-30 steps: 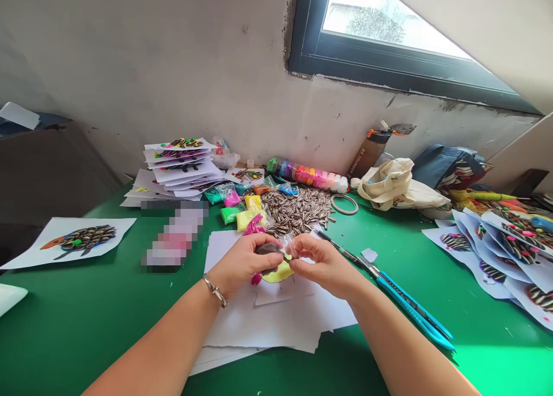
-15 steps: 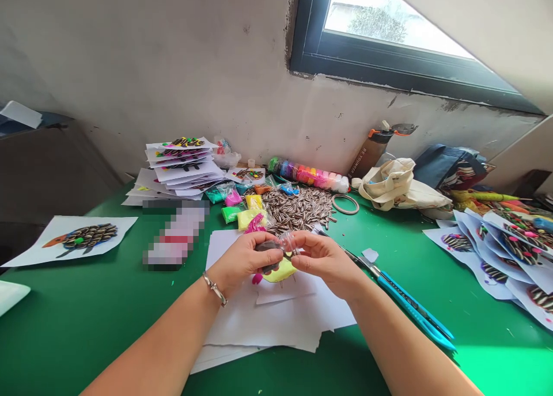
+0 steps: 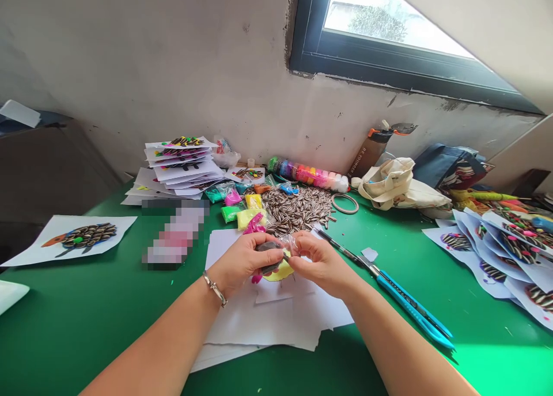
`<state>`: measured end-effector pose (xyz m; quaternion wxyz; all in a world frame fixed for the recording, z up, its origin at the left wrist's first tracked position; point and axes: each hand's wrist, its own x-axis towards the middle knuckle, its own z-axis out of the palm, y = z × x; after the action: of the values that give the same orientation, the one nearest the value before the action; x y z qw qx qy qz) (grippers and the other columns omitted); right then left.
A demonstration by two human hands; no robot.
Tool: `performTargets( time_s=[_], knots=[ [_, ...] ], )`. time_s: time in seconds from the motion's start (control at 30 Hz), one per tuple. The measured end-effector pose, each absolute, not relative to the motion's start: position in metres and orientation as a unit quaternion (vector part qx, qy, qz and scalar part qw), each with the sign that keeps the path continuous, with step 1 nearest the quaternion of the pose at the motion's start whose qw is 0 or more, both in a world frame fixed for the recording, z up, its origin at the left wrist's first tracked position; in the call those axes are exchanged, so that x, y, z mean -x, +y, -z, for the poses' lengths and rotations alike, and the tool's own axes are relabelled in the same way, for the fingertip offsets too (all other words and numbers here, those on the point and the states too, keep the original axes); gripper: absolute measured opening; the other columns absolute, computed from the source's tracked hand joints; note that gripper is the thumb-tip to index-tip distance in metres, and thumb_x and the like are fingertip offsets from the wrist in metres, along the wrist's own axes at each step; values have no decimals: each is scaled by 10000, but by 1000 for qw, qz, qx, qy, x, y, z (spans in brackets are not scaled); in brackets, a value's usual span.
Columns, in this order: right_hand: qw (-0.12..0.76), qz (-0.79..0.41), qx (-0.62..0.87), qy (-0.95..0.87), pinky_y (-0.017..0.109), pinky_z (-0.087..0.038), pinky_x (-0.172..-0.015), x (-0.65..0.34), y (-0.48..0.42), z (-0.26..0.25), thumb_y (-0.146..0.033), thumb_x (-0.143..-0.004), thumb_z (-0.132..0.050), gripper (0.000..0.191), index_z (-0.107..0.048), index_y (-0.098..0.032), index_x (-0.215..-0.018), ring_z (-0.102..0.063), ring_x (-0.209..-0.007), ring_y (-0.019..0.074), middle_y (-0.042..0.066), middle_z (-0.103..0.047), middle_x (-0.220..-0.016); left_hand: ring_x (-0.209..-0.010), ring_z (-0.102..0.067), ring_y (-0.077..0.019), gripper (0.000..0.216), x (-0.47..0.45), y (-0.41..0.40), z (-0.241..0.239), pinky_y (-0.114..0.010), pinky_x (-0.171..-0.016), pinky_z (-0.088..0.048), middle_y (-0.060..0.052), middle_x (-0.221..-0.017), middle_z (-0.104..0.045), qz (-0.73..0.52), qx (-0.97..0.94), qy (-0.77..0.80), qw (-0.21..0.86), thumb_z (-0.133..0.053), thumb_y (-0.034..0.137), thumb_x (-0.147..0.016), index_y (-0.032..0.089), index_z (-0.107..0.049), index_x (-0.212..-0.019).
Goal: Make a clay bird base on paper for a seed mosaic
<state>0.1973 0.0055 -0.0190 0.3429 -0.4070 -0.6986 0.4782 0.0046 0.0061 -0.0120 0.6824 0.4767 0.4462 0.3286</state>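
Note:
My left hand (image 3: 253, 256) is closed around a small clear bag of dark modelling clay (image 3: 268, 254), its clear plastic end (image 3: 288, 245) bunched toward the other hand. At the bag's mouth, my right hand (image 3: 314, 259) pinches a small dark bit of clay (image 3: 286, 256) between thumb and forefinger. Right below lies a yellow clay shape (image 3: 276, 274) with short thin drawn lines under it, on white paper (image 3: 259, 321). Pink clay in plastic (image 3: 254, 223) is just beyond my left fingers, and some more pink clay shows under that hand.
Sunflower seeds (image 3: 298, 206) are heaped behind my hands, beside yellow clay packets (image 3: 250, 217). A blue cutter (image 3: 415, 309) and a pen (image 3: 339, 247) lie to the right. Seed pictures are stacked at back left (image 3: 185, 168) and at right (image 3: 496, 252). A tape ring (image 3: 345, 195) sits behind.
My right fingers have turned slightly inward and lower at the bag's mouth, and a dark bit of clay now shows at their tips. My left hand stays in place around the bag.

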Motion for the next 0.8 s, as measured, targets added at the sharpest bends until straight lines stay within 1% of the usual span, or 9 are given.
performTargets(
  time_s=[0.07,0.1,0.17,0.23,0.3,0.4,0.57,0.67,0.8],
  knots=[
    [336,-465,413,-708,287,-440,-737,-197,5,17,-202,-788,-603,155,-538,-192,-647,-504,-780,133,-2,-513,-826,-507,-455,-82,364,-4,7,12,-207,-472,-329,21,-588,-549,-335,-463,451,686,-785,412,-678,144,-642,-880],
    [334,-473,411,-705,296,-448,-763,-197,5,17,-208,-782,-614,121,-564,-194,-673,-520,-808,139,4,-532,-856,-521,-470,-83,370,-4,7,11,-208,-488,-348,19,-600,-555,-341,-451,452,690,-797,407,-665,143,-644,-875],
    [333,-509,398,-687,319,-459,-826,-198,6,15,-225,-769,-643,23,-638,-204,-775,-551,-929,166,30,-572,-991,-568,-511,-86,374,-2,8,11,-215,-542,-394,10,-653,-580,-354,-426,451,700,-816,388,-650,142,-650,-877],
    [328,-544,392,-665,333,-466,-857,-200,6,14,-238,-768,-655,104,-682,-213,-865,-554,-1023,194,55,-567,-1127,-597,-534,-84,365,1,10,12,-218,-580,-416,5,-697,-596,-359,-408,446,711,-820,373,-655,145,-654,-887],
    [318,-563,396,-652,337,-476,-842,-202,7,13,-245,-782,-645,127,-700,-214,-892,-564,-1021,201,66,-558,-1176,-606,-543,-83,355,3,11,13,-215,-584,-415,3,-712,-603,-358,-402,440,718,-816,366,-669,148,-655,-898],
    [309,-569,391,-654,329,-482,-817,-205,8,13,-251,-805,-631,129,-704,-216,-905,-576,-969,189,60,-582,-1127,-612,-555,-87,359,3,11,14,-213,-584,-418,2,-709,-605,-353,-401,438,723,-820,362,-668,147,-653,-901],
    [308,-520,383,-699,318,-469,-843,-207,8,14,-253,-817,-638,66,-661,-214,-866,-556,-923,167,27,-596,-959,-612,-563,-94,401,1,10,14,-223,-590,-442,7,-687,-607,-351,-388,446,726,-843,362,-633,149,-650,-912],
    [294,-502,384,-717,317,-462,-859,-208,7,13,-265,-833,-625,56,-635,-212,-847,-552,-915,161,19,-586,-936,-605,-562,-98,406,-1,8,12,-217,-562,-432,6,-675,-606,-351,-390,449,724,-849,361,-621,144,-652,-902],
    [288,-499,397,-714,297,-475,-796,-207,6,14,-284,-853,-595,78,-603,-207,-848,-552,-860,148,12,-566,-923,-602,-562,-103,415,-3,7,9,-217,-550,-424,5,-667,-599,-350,-394,454,718,-853,367,-609,139,-655,-893]
  ],
)
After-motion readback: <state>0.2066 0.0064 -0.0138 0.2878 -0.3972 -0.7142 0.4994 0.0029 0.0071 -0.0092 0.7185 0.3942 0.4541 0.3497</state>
